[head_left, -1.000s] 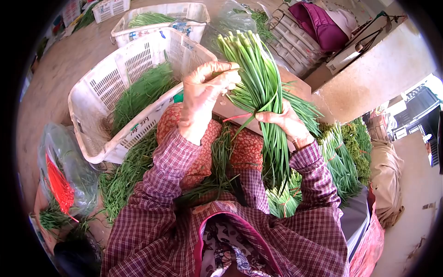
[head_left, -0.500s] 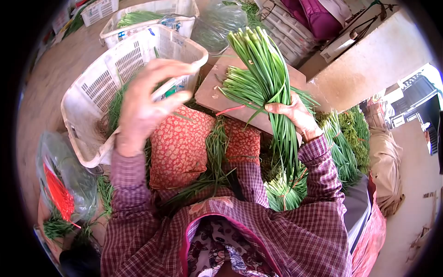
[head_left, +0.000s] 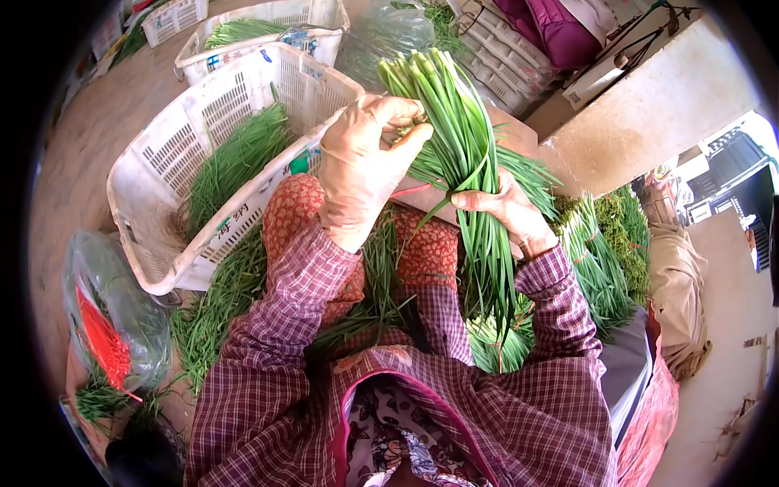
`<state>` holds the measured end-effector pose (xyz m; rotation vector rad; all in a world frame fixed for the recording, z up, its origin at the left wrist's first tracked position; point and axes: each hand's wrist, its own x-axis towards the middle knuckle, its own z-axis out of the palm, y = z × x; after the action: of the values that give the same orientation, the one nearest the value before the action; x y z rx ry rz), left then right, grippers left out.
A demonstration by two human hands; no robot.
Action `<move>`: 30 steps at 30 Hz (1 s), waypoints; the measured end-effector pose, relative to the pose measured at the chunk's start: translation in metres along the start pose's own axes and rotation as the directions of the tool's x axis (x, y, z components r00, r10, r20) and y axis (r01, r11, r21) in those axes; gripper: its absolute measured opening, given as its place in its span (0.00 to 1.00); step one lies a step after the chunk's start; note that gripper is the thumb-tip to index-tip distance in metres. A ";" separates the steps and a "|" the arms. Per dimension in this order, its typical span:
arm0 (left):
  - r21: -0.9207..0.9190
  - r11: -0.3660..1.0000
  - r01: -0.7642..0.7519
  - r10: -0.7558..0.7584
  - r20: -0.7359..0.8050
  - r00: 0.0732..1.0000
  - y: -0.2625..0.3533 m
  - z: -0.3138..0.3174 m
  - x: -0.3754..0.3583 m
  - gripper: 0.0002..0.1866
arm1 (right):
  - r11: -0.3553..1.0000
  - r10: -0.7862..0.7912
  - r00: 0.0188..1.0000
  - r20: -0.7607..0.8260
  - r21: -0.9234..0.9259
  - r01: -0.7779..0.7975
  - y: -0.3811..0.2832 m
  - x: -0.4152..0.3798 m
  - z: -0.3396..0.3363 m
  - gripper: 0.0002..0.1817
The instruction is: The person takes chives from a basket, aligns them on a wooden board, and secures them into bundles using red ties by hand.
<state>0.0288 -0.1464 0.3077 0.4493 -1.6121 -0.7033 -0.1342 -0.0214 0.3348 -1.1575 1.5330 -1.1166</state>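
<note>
A thick bunch of garlic chives (head_left: 462,130) stands tilted in my right hand (head_left: 510,213), whose fingers wrap round its middle with the thumb across the front. The pale cut ends point up and away; the leaves hang down toward my lap. My left hand (head_left: 365,166) is beside the stalk ends, thumb and fingertips drawn together at the bunch's left edge. Whatever lies between those fingertips is too small to make out. Behind the bunch, more chives lie on a brown board (head_left: 519,134), with a red tie (head_left: 411,191) near them.
To the left stands a white plastic crate (head_left: 138,174) with loose chives inside; another crate (head_left: 276,12) is behind it. Loose chives (head_left: 219,312) cover the floor by my legs. Tied bundles (head_left: 596,252) lie at right. A clear bag (head_left: 122,308) holds red ties.
My left hand has swung right from over the crate to the stalk ends, its fingers drawing together. The bunch in my right hand has shifted slightly left.
</note>
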 end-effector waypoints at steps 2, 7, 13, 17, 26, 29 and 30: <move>-0.036 0.999 0.033 -0.032 0.016 0.999 -0.004 0.002 -0.001 0.08 | 1.000 -0.002 1.000 0.001 -0.006 0.002 0.001 0.000 0.001 0.24; -0.046 0.994 0.096 -0.092 0.079 0.993 -0.002 -0.008 -0.003 0.06 | 0.999 0.021 1.000 -0.007 0.031 -0.021 -0.001 -0.002 0.000 0.26; -0.518 0.722 0.459 -0.288 0.378 0.880 -0.011 -0.076 0.002 0.10 | 0.996 0.075 0.996 -0.043 0.046 -0.073 0.007 -0.002 -0.023 0.28; 0.003 0.864 0.504 -0.405 0.600 0.690 -0.036 -0.109 0.005 0.21 | 0.975 -0.136 0.986 -0.099 -0.192 0.115 -0.001 -0.002 -0.054 0.33; 0.424 0.895 0.137 -0.320 0.396 0.861 -0.076 -0.082 0.009 0.31 | -0.191 -0.619 0.784 -0.037 -0.962 -0.196 -0.012 0.018 -0.162 0.40; 0.407 0.908 0.096 -0.284 0.430 0.857 -0.068 -0.049 0.025 0.36 | -0.072 -0.517 0.853 -0.068 -0.990 -0.123 0.017 0.036 -0.154 0.42; 0.411 0.907 0.095 -0.287 0.435 0.853 -0.074 -0.035 0.026 0.36 | -0.065 -0.514 0.855 -0.073 -0.990 -0.124 0.030 0.044 -0.147 0.42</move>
<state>0.0514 -0.2240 0.2798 0.7706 -2.2246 -0.6936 -0.2891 -0.0391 0.3297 -2.3080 2.8296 -0.0786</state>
